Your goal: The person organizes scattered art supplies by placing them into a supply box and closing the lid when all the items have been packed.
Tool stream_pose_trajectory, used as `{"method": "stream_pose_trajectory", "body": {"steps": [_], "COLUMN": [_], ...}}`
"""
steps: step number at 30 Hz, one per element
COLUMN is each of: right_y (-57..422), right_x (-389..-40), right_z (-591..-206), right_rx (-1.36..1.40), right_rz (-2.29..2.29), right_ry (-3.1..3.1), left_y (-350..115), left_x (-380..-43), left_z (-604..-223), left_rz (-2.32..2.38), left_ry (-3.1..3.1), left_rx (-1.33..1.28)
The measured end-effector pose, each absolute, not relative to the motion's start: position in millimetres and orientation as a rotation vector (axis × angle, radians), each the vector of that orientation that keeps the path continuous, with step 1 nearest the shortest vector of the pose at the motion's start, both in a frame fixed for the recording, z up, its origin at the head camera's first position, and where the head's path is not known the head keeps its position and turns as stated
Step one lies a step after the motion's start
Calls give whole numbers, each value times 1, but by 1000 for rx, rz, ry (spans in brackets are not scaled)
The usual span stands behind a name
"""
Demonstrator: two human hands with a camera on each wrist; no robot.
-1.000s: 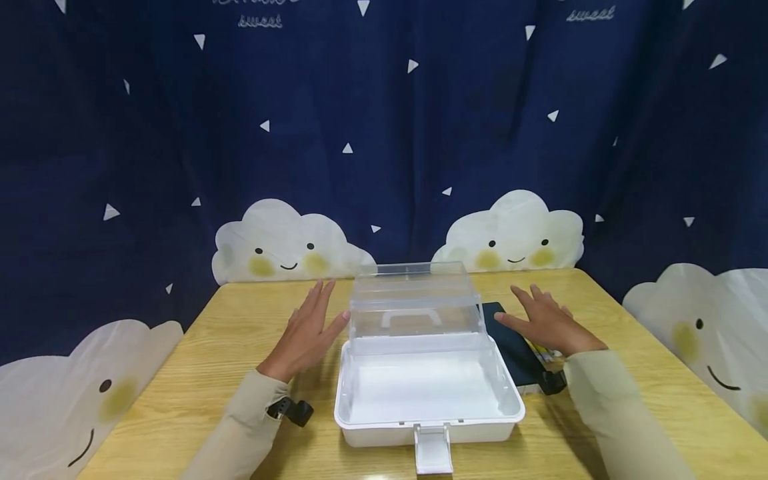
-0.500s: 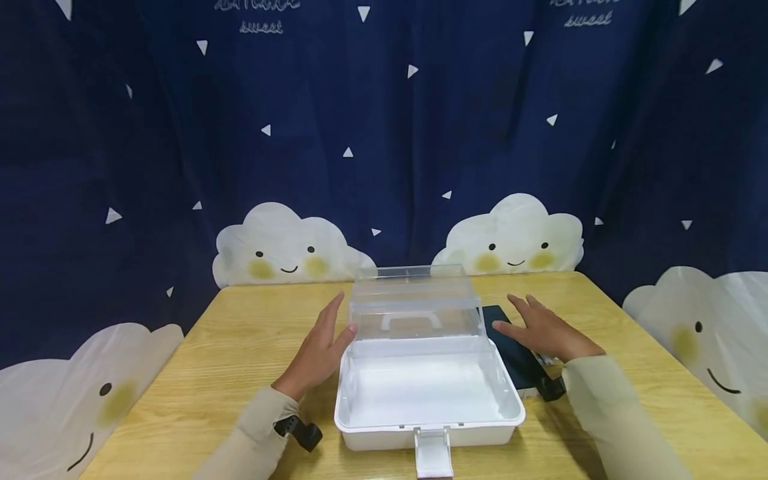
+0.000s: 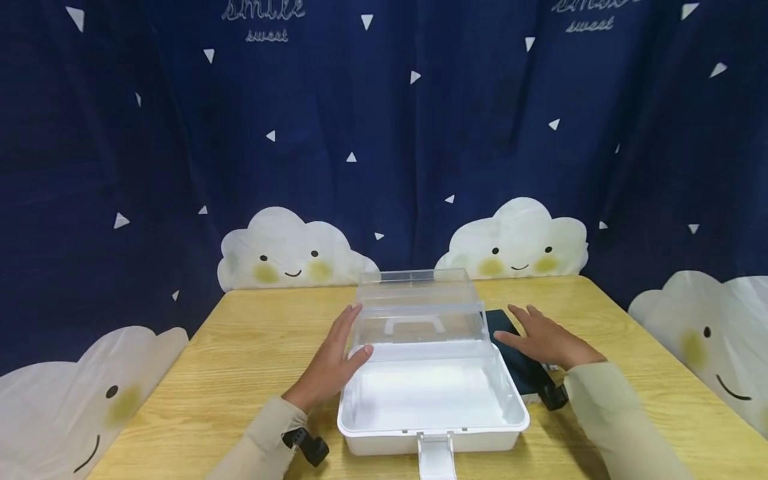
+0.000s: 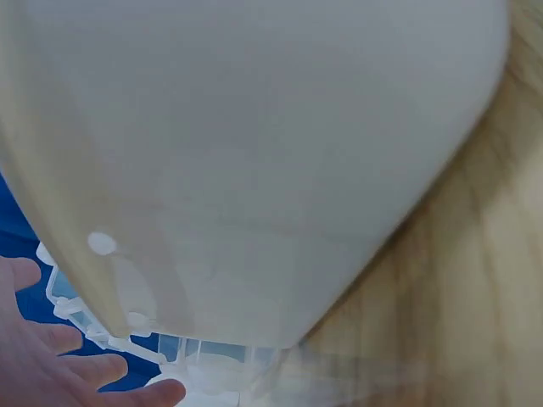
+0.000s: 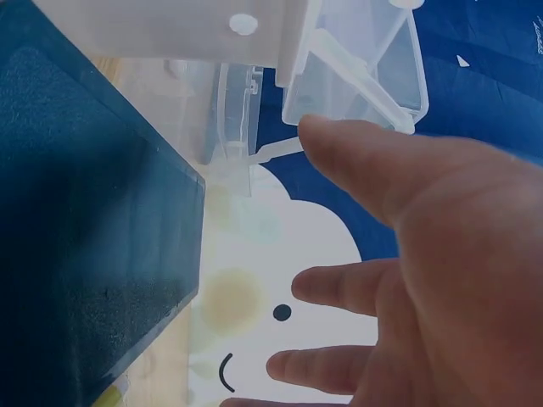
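A white plastic storage box stands on the table with its clear lid swung back and its front latch hanging down. Nothing lies in its tray. My left hand is at the box's left side, fingers straight, thumb over the left rim; whether it touches, I cannot tell. In the left wrist view the box's side wall fills most of the picture. My right hand hovers with fingers spread above a dark blue flat book-like thing, right of the box, holding nothing.
The wooden table runs back to a dark blue curtain with clouds and triangles. Beside the dark book-like thing, something small and pale shows partly under my right hand. The raised lid stands behind the box.
My left hand has moved right, closer to the box's left edge and lid. The right hand has sunk slightly. The head view has tilted up a little.
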State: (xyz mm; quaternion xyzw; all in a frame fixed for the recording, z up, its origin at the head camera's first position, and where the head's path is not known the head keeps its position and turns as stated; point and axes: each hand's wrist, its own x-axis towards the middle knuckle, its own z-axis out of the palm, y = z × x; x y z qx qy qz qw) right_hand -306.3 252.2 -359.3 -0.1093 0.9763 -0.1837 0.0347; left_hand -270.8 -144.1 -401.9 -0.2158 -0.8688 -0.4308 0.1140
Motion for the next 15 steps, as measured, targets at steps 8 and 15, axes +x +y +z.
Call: {"method": "stream_pose_trajectory", "body": {"steps": [8,15], "right_y": [253,254], "right_x": [-307,-308], "right_z": [-360,-362], "right_rx": [-307,-330], "right_rz": [-565,-556], "right_ry": [2982,2959], "left_y": [-144,-148], "left_x": [-267,-263], "left_z": [-407,-417], "left_rz": [-1144,-1142], "left_ry": [-2579,-2546], "left_rx": [-668,-755]}}
